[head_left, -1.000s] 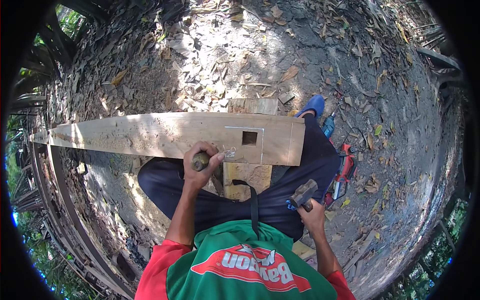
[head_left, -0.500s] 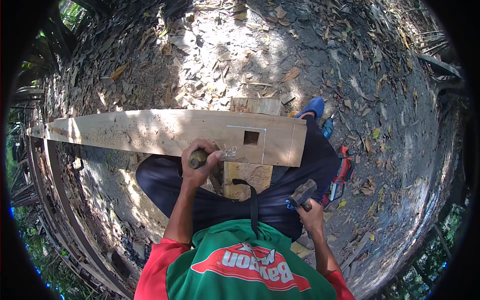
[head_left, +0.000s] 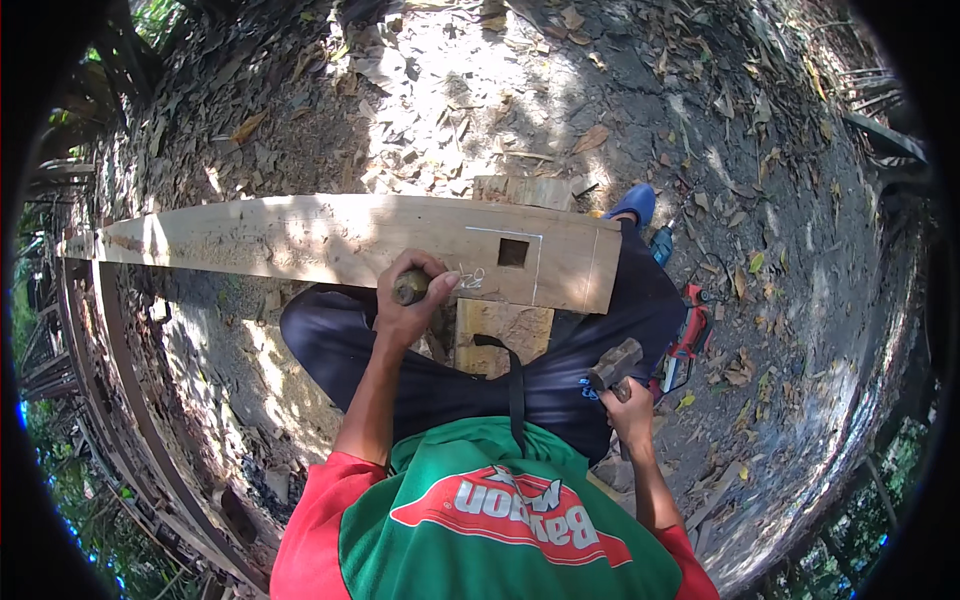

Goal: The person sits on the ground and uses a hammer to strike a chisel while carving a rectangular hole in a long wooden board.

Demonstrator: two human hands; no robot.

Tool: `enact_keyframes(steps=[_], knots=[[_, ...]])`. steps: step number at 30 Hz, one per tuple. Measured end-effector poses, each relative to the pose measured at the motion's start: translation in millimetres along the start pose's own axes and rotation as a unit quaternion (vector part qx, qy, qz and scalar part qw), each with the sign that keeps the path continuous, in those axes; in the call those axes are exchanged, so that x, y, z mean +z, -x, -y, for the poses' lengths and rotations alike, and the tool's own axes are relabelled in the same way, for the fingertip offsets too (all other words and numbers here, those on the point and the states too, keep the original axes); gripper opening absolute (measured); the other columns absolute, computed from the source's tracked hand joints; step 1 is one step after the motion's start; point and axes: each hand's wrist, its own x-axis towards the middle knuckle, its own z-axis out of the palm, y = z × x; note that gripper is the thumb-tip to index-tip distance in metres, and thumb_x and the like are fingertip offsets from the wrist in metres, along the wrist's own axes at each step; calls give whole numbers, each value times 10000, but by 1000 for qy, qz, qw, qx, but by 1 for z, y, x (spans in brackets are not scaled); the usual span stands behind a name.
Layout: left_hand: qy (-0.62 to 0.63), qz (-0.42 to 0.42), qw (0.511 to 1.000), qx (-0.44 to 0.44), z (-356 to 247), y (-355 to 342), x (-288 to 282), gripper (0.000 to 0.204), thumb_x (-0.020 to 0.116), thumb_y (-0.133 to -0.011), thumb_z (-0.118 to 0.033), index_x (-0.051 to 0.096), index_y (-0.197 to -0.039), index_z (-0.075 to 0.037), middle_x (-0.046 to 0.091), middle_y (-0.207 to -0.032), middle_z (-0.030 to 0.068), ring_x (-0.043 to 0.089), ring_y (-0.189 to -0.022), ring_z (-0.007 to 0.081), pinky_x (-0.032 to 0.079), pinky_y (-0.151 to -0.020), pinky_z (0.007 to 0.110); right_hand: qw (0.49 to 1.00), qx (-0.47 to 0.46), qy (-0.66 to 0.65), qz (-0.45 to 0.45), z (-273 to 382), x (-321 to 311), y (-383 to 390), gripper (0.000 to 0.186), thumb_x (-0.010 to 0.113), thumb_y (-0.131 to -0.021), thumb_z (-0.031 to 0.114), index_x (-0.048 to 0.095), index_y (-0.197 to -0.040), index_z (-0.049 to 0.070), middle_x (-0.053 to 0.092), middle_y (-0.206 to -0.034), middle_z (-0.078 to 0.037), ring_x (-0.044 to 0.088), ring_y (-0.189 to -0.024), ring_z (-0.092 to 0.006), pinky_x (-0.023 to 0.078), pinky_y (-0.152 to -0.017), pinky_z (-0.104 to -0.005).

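A long pale plank (head_left: pixel 330 230) lies crosswise in front of me, with a square cutout (head_left: pixel 513 252) and white marks near its right end. My left hand (head_left: pixel 400 312) grips the rounded handle of a chisel (head_left: pixel 410 288) at the plank's near edge, left of the cutout; the blade is mostly hidden. My right hand (head_left: pixel 630 410) holds a hammer (head_left: pixel 614 366) by its handle over my right thigh. A yellowish wood block (head_left: pixel 503 332) lies beneath the plank, between my legs.
A red power tool (head_left: pixel 692 340) and a teal power tool (head_left: pixel 661 244) lie on the ground right of my leg. A blue shoe (head_left: pixel 635 202) shows beyond the plank's right end. Timber rails (head_left: pixel 120 360) run along the left. Dry leaves and wood chips cover the ground.
The plank and both hands sit slightly higher and farther right in the picture, as the view has shifted a little. My grips on chisel and hammer are unchanged.
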Motion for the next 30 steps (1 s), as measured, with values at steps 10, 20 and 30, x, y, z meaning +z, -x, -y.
enact_keyframes(steps=[10,20,30], knots=[[12,-6,1000,-20,7,1,-9,211,794,-844,-99,591,-854,-43,603,-797,8,534,-680,68,461,-621,236,1000,-6,-6,10,-5,3,1,238,721,-839,203,572,-746,43,538,-574,3,528,-475,-86,428,-440,-277],[-106,237,965,-28,-38,-67,50,252,815,-822,-181,585,-801,-81,563,-719,-35,519,-668,53,438,-624,240,998,-44,-33,8,-2,8,11,237,720,-836,207,576,-862,21,545,-626,-20,563,-502,-108,465,-467,-296],[-185,353,916,41,16,-79,95,294,814,-816,-208,544,-788,-94,506,-717,-52,460,-667,67,405,-611,274,949,-219,-228,-15,61,-2,66,186,719,-843,115,559,-861,22,555,-640,-12,547,-495,-83,437,-453,-260]])
